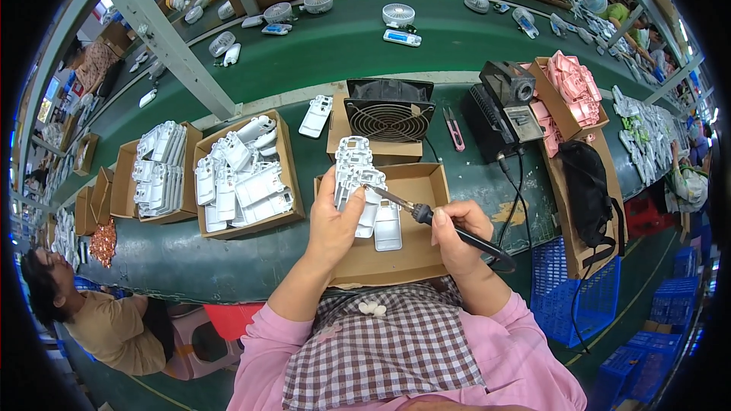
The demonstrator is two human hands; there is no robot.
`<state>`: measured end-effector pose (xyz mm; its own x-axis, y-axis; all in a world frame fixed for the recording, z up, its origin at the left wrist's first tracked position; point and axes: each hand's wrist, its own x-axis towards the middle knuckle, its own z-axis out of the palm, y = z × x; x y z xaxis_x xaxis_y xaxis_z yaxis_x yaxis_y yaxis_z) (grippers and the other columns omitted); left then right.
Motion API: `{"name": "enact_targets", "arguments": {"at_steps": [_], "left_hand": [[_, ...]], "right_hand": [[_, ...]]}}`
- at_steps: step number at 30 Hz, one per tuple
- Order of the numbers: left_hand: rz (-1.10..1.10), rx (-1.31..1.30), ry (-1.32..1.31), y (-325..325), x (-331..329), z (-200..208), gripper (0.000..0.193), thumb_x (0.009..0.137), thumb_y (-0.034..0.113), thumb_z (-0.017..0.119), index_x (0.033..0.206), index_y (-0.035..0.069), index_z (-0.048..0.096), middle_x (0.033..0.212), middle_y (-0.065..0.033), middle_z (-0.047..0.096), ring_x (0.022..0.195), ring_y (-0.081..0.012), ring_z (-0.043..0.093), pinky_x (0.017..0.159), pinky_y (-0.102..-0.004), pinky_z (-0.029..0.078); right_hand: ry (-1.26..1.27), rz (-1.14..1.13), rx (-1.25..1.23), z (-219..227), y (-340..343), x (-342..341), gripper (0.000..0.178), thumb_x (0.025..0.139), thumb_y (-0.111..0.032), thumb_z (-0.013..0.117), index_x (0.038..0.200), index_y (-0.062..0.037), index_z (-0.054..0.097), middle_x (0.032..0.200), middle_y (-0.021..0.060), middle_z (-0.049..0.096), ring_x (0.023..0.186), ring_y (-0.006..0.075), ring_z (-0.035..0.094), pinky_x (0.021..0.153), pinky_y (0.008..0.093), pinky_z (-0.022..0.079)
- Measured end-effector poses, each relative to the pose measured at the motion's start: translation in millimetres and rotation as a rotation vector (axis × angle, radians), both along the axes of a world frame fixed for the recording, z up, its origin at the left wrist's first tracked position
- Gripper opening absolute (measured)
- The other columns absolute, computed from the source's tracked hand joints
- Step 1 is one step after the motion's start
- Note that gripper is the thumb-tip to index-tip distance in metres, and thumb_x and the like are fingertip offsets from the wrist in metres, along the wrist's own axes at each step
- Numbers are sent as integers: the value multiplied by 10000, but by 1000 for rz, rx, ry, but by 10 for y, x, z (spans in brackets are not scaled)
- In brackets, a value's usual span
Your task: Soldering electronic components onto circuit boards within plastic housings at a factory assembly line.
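My left hand (333,217) is closed around several white plastic casings (354,156), held upright in a bunch above a shallow cardboard tray (415,262). My right hand (463,236) grips a soldering iron (476,241) by its dark handle. The iron slants up to the left, and its tip is at the casings beside my left thumb. Whether the tip touches them I cannot tell. In the tray, below the held bunch, lies another white casing (388,230).
Behind the tray stands a black fan (388,122) on a cardboard box. Tweezers (454,129) and a black soldering station (491,118) are to its right. Cardboard boxes of white casings (247,175) stand left, pink parts (572,91) right. Small fans (398,14) lie on the green conveyor (343,42). Co-workers sit around.
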<state>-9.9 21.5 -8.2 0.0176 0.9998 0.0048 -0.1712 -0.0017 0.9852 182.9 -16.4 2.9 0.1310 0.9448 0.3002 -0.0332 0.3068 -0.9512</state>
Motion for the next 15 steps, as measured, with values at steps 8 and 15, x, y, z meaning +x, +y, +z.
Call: {"name": "enact_targets", "arguments": {"at_steps": [8, 15], "left_hand": [[20, 71, 109, -2, 11, -6, 419, 899, 79, 550, 1288, -3, 418, 1060, -71, 595, 937, -112, 564, 810, -252, 470], [25, 95, 181, -7, 8, 33, 415, 890, 79, 561, 1274, -7, 429, 1044, -76, 599, 926, -118, 569, 803, -258, 472]], "right_hand": [[-42, 14, -18, 11, 24, -9, 108, 846, -45, 647, 829, 18, 560, 695, 28, 611, 590, 36, 531, 522, 186, 425], [-61, 18, -21, 15, 29, -1, 112, 848, -51, 648, 825, 14, 560, 678, 23, 603, 575, 32, 521, 510, 185, 418]]}}
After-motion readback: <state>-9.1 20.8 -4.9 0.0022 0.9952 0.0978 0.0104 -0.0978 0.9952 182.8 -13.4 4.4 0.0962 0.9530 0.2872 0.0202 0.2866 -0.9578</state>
